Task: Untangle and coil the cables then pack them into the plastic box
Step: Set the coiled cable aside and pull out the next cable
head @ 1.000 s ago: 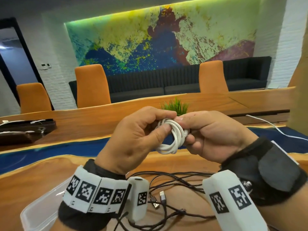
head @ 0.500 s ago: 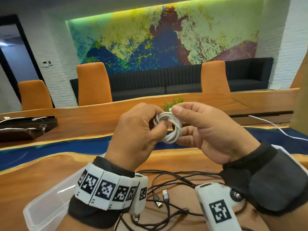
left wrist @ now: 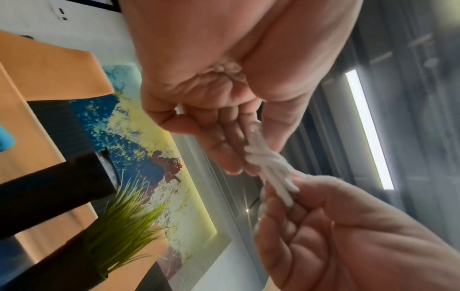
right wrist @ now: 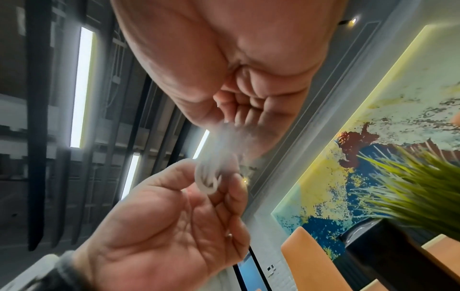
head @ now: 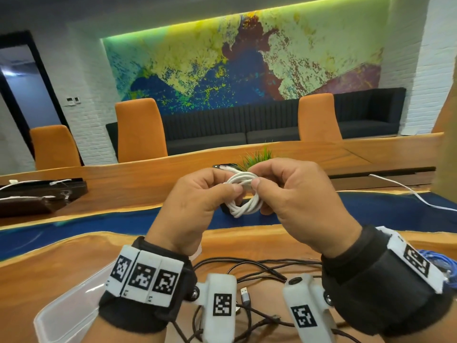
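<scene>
A small coil of white cable (head: 243, 194) is held up above the wooden table (head: 49, 276) between both hands. My left hand (head: 197, 201) pinches its left side with thumb and fingers. My right hand (head: 296, 196) pinches the top right of the coil, thumb pressed on the strands. The coil (left wrist: 268, 167) shows between the fingers in the left wrist view and, blurred, as the coil (right wrist: 211, 177) in the right wrist view. Below my wrists lies a tangle of black cables (head: 254, 271) with a USB plug (head: 245, 294). The clear plastic box (head: 66, 313) sits at the lower left.
A blue cable bundle (head: 442, 263) lies at the right edge. A potted green plant (head: 257, 158) stands behind the hands. A loose white cable (head: 405, 191) trails over the table at right. Dark trays with white cables (head: 37, 194) sit at far left. Orange chairs line the far side.
Both hands have shifted their grip on the white coil, turning it so the loop lies lower and flatter; the right thumb now presses on its top. The view has tilted slightly.
</scene>
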A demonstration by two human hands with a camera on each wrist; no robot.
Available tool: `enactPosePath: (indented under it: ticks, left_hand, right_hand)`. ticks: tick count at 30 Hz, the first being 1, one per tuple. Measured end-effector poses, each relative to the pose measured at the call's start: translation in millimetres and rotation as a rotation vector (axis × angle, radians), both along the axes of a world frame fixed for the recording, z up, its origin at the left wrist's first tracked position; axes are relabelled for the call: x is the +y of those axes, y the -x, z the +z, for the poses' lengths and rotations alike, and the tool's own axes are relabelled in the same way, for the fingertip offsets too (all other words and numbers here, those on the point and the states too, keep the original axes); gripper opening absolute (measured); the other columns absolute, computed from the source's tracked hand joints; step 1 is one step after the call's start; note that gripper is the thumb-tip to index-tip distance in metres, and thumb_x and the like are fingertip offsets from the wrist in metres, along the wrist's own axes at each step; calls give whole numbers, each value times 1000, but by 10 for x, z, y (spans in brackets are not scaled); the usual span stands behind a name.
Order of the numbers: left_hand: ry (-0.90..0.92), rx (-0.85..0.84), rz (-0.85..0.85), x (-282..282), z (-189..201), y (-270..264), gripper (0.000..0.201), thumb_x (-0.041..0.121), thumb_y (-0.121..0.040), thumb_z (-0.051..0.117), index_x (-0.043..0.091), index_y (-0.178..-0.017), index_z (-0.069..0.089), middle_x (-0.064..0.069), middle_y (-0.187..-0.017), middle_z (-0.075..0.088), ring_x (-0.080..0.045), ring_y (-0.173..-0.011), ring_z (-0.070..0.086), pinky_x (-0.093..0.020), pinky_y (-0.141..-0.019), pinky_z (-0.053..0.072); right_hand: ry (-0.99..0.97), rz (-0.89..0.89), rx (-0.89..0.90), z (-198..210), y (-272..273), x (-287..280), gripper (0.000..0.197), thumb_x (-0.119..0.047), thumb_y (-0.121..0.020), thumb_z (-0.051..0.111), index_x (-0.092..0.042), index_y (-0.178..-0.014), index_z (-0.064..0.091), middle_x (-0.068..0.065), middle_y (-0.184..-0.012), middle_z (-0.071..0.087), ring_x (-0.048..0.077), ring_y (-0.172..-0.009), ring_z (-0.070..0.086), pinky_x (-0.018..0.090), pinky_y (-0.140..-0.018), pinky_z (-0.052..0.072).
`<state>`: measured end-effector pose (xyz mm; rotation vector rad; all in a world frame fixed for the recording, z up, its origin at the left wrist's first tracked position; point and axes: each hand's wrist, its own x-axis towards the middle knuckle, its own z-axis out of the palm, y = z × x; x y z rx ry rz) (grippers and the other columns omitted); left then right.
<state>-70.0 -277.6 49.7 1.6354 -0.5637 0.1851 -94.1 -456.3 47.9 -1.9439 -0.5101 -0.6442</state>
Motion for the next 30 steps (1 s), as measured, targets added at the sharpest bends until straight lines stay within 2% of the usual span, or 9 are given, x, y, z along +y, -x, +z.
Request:
enactPosePath:
  ticks: [4, 8, 12, 15, 18, 22, 24, 28, 30]
  left_hand:
    - [45, 134, -53, -19, -44, -37, 9, 19, -88, 67, 14, -93, 72, -7, -83, 68, -26, -81, 54, -38, -74, 40]
    - [74, 178, -92, -57, -65, -56, 14, 17, -94, 58, 15, -100, 70, -11, -94, 67, -27, -87, 53, -34, -73, 41]
    - [210, 119, -82, -113, -96, -68, 8, 15, -79, 72, 14, -87, 74, -17, -90, 69, -30, -83, 55, -40, -74, 46]
    - [316, 127, -109, -174, -165, -89, 11, 13, -80, 64, 15, -82, 75, -16, -87, 70, -29, -81, 61, -35, -71, 52]
    - [451, 208, -209, -182, -193, -105, 18, 11, -81, 60, 6, -96, 67, -16, -91, 68, -28, -83, 62, -36, -72, 53]
    - [635, 347, -320, -187, -153, -97, 26, 6, -79, 64, 8, -105, 66, -16, -97, 68, -25, -84, 66, -37, -74, 56]
    - [724, 440, -336, -253, -136, -75, 20, 8, -84, 65, 4, -103, 68, -15, -93, 69, -23, -81, 67, -37, -77, 57]
    - [818, 580, -230, -366, -135, -68, 30, 11, -80, 64, -1, -107, 67, -12, -86, 70, -15, -67, 69, -27, -60, 58]
    - [803, 573, -196, -405, -132, -48, 44, 14, -77, 67, -2, -118, 64, -12, -93, 70, -15, -74, 66, -26, -67, 55]
  right_hand:
    - [-29, 15, 13, 2, -29, -24, 14, -17, -95, 60, -18, -104, 70, 0, -81, 69, 16, -69, 67, 35, -61, 60]
    - [-45, 70, 6, 36, -10, -76, 13, -14, -93, 62, -21, -101, 68, 5, -83, 70, 18, -72, 67, 30, -62, 60]
    - [-59, 94, 48, 41, -34, -105, 10, -10, -90, 66, -17, -98, 66, 5, -76, 71, 18, -66, 70, 32, -59, 61]
    - [-71, 135, 96, 50, -48, -150, 11, -9, -90, 66, -11, -100, 64, 8, -76, 72, 20, -65, 71, 32, -58, 61]
    - [-237, 293, 227, 40, -44, -158, 15, -8, -90, 64, -5, -105, 63, 13, -83, 74, 26, -73, 73, 33, -63, 61]
    - [-389, 432, 296, -7, -55, -84, 19, -7, -90, 62, -3, -108, 61, 16, -93, 74, 28, -83, 72, 36, -68, 61]
    - [-330, 364, 216, -30, -74, -57, 17, -5, -90, 63, -5, -107, 60, 12, -92, 73, 25, -83, 73, 37, -69, 62]
    - [-14, 98, 2, -46, -100, -99, 12, -15, -89, 68, -15, -101, 65, -3, -87, 71, 13, -80, 69, 35, -69, 61]
    - [116, 4, -74, -15, -84, -138, 12, -23, -87, 72, -20, -98, 67, -8, -86, 69, 8, -78, 67, 30, -67, 59]
